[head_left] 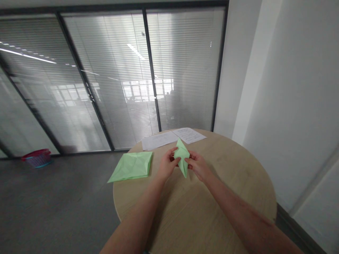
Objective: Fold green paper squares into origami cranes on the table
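Between my two hands is a folded piece of light green paper (181,153), diamond-shaped, with one point up and away and the other toward me. My left hand (168,163) pinches its left side, thumb on top and fingers behind. On the opposite edge my right hand (198,164) grips it the same way, thumb near the centre crease. The paper is held up over the round wooden table (206,211). Parts of the fingers behind the paper are hidden.
Creased green paper sheets (132,165) lie at the table's left, one corner past the edge. Two printed white sheets, a left one (160,140) and a right one (189,134), lie at the far edge. A red and blue basket (38,158) stands on the floor. Glass partitions and a wall rise beyond.
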A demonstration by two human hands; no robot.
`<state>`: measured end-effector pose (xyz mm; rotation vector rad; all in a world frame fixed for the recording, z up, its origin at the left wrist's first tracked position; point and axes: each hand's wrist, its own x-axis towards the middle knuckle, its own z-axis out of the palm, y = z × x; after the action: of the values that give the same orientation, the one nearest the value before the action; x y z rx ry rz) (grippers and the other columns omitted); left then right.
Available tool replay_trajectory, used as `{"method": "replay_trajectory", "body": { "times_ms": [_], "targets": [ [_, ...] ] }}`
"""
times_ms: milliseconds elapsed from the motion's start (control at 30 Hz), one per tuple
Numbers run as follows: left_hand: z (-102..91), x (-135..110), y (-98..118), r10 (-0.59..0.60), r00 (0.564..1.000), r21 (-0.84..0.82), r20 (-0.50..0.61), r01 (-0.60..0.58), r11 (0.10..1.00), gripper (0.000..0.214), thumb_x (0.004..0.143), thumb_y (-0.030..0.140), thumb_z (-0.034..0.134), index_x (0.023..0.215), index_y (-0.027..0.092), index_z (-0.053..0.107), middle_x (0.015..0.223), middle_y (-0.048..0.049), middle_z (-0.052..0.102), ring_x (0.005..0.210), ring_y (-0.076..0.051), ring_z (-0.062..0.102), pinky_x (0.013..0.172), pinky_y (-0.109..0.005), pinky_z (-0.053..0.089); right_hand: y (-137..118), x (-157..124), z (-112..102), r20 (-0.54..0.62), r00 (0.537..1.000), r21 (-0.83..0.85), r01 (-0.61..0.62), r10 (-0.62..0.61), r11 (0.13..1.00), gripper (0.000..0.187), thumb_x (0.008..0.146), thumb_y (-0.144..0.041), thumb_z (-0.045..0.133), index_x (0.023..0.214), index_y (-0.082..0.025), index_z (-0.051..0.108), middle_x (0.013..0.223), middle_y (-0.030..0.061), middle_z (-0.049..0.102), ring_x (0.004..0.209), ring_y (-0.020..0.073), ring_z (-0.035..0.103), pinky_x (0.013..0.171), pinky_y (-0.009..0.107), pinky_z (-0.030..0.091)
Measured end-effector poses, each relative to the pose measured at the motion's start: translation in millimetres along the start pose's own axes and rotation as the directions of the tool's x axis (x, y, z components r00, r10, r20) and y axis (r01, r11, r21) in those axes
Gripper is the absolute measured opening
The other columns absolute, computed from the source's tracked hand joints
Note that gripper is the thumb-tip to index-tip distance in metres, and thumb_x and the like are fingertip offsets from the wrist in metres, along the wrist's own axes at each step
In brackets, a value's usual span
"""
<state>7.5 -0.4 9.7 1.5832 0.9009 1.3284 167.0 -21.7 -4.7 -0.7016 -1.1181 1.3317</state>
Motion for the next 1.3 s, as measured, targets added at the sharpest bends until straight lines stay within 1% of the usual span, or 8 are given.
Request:
{"method": "replay_trajectory", "body": {
  "times_ms": [233, 400, 600, 767, 933, 1000, 1133, 1300],
  "targets": [
    [-1.3, 1, 2, 0.016, 1.0, 0.008, -0.027, -0.015, 1.0, 0.031, 0.071, 0.024, 0.071, 0.101, 0.016, 0.068, 0.082, -0.0036, 0.069, 0.065, -0.015, 0.062, 0.059, -0.028, 0.055, 4, 2, -1, -0.066, 0.997, 0.003, -0.043, 0.043, 0.999, 0.035, 0.066, -0.034, 0.075, 0.096, -0.019, 0.066, 0.093, 0.0073, 0.072, 0.074, 0.0194, 0.067, 0.068, 0.033, 0.055],
    [-2.7, 0, 1, 0.106, 0.994, 0.076, -0.011, -0.105, 0.992, 0.007, 0.07, 0.016, 0.064, 0.074, 0.015, 0.069, 0.078, -0.0037, 0.067, 0.064, -0.013, 0.059, 0.056, -0.023, 0.049, 3, 0, 3, -0.076, 0.996, -0.019, -0.05, 0.048, 0.999, 0.024, 0.071, -0.034, 0.072, 0.09, -0.02, 0.066, 0.084, 0.0053, 0.071, 0.071, 0.0196, 0.066, 0.065, 0.033, 0.054],
    [-1.9, -5, 7, 0.091, 0.994, 0.183, 0.066, -0.101, 0.978, 0.018, 0.076, 0.02, 0.059, 0.084, 0.017, 0.075, 0.1, -0.0073, 0.067, 0.079, -0.017, 0.063, 0.06, -0.024, 0.052, 5, 2, 2, -0.055, 0.997, 0.06, -0.056, 0.059, 0.997, 0.028, 0.074, -0.038, 0.067, 0.092, -0.018, 0.066, 0.086, 0.0066, 0.071, 0.069, 0.018, 0.066, 0.068, 0.033, 0.055],
    [-0.6, -2, 3, 0.053, 0.998, 0.174, -0.018, -0.049, 0.983, 0.016, 0.074, 0.026, 0.067, 0.087, 0.016, 0.069, 0.072, -0.0018, 0.064, 0.061, -0.014, 0.058, 0.053, -0.023, 0.049, 8, 3, 0, -0.062, 0.995, 0.114, -0.073, 0.08, 0.991, 0.031, 0.077, -0.043, 0.067, 0.093, -0.018, 0.064, 0.09, 0.0086, 0.072, 0.075, 0.0205, 0.068, 0.07, 0.036, 0.056],
    [-0.3, -2, 4, -0.009, 0.996, 0.061, -0.09, 0.015, 0.998, 0.052, 0.07, 0.022, 0.073, 0.118, 0.02, 0.053, 0.07, 0.003, 0.064, 0.057, -0.013, 0.059, 0.049, -0.02, 0.047, 9, 1, 1, 0.018, 0.997, 0.017, -0.076, 0.076, 0.997, 0.042, 0.075, -0.051, 0.071, 0.095, -0.015, 0.067, 0.094, 0.0114, 0.073, 0.076, 0.0216, 0.069, 0.073, 0.037, 0.057],
    [0.0, -4, 5, -0.078, 0.993, 0.009, -0.083, 0.079, 0.997, 0.055, 0.072, 0.028, 0.074, 0.122, 0.019, 0.053, 0.073, 0.0009, 0.066, 0.061, -0.014, 0.061, 0.052, -0.022, 0.049, 10, 2, 0, 0.003, 0.997, -0.025, -0.071, 0.071, 0.997, 0.044, 0.071, -0.051, 0.073, 0.094, -0.014, 0.069, 0.091, 0.0113, 0.073, 0.075, 0.0219, 0.069, 0.073, 0.037, 0.057],
    [0.3, -5, 3, -0.214, 0.977, -0.036, 0.004, 0.214, 0.976, 0.037, 0.077, 0.045, 0.069, 0.093, 0.012, 0.068, 0.08, -0.0073, 0.069, 0.068, -0.017, 0.064, 0.06, -0.027, 0.053, 10, 4, -3, -0.046, 0.998, -0.058, -0.054, 0.052, 0.997, 0.045, 0.068, -0.052, 0.074, 0.092, -0.014, 0.071, 0.091, 0.0105, 0.073, 0.078, 0.0225, 0.068, 0.073, 0.036, 0.057],
    [-1.4, -3, -3, -0.19, 0.982, 0.018, 0.0, 0.19, 0.982, 0.038, 0.075, 0.049, 0.07, 0.077, 0.011, 0.071, 0.076, -0.0074, 0.069, 0.066, -0.017, 0.062, 0.06, -0.028, 0.053, 8, 3, -5, -0.025, 0.998, -0.078, -0.065, 0.064, 0.995, 0.042, 0.069, -0.052, 0.074, 0.089, -0.015, 0.071, 0.088, 0.0094, 0.073, 0.075, 0.0222, 0.068, 0.071, 0.036, 0.057]
  ]
}}
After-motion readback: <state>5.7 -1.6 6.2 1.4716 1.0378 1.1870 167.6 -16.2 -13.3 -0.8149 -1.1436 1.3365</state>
